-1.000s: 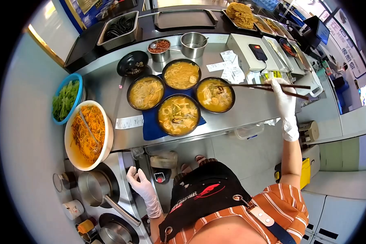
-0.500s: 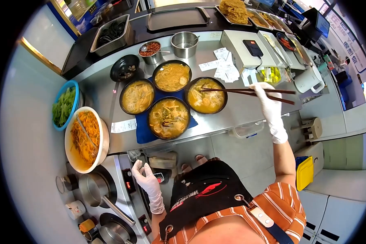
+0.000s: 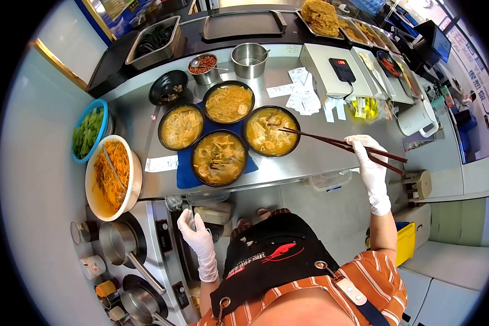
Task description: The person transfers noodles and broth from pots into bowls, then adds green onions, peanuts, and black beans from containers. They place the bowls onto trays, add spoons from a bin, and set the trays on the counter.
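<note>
Long dark chopsticks point(image 3: 337, 144) are held in my gloved right hand point(image 3: 369, 163); their tips reach over the right noodle bowl point(image 3: 270, 130). Three more black bowls of noodle soup stand beside it: a back bowl point(image 3: 228, 102), a left bowl point(image 3: 181, 126) and a front bowl point(image 3: 219, 157). Part of a blue cloth point(image 3: 186, 173) shows under them. My gloved left hand point(image 3: 197, 236) hangs in front of the counter, holding nothing, its fingers bent but apart.
A white bowl of shredded carrot point(image 3: 135, 182) and a blue basket of greens point(image 3: 104, 117) stand left. Pans point(image 3: 118, 243) sit on burners below. Behind are a steel pot point(image 3: 249, 61), a topping pot point(image 3: 202, 69), a black bowl point(image 3: 168, 88) and paper slips point(image 3: 303, 98).
My right hand has moved right and toward my body, drawing the chopsticks along; their tips are now nearer the right bowl's edge. The view has shifted slightly.
</note>
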The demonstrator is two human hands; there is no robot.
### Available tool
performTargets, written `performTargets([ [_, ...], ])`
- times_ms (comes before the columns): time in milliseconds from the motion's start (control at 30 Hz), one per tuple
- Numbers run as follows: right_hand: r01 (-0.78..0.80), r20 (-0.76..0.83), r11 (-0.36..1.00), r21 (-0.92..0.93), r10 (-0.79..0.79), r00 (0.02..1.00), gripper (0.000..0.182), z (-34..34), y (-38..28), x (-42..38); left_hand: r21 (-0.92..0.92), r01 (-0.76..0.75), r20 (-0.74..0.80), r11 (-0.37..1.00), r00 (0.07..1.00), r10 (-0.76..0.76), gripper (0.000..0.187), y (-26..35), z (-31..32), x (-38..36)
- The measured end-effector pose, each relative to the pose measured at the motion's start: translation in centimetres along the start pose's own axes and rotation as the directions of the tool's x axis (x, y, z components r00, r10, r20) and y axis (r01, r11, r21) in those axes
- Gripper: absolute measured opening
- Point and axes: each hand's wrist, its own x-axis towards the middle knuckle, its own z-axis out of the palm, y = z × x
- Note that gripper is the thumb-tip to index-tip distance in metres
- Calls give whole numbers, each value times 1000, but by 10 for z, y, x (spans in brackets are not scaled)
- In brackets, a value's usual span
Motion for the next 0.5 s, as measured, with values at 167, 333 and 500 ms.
performTargets([
  [167,-36,92,999,-19,38,995,7,-9,10,-1,18,11,-25,1000,1000,-10,28,-5,8,-12],
  [333,25,91,999,-48,-20,996,8,-22,-1,6,40,29,-41,999,999,-28,27,-6,12,-24],
  [500,-42,122,990,-137,59,991,10,-25,1,17,-5,3,-102,1000,995,-4,27,-6,12,-31],
])
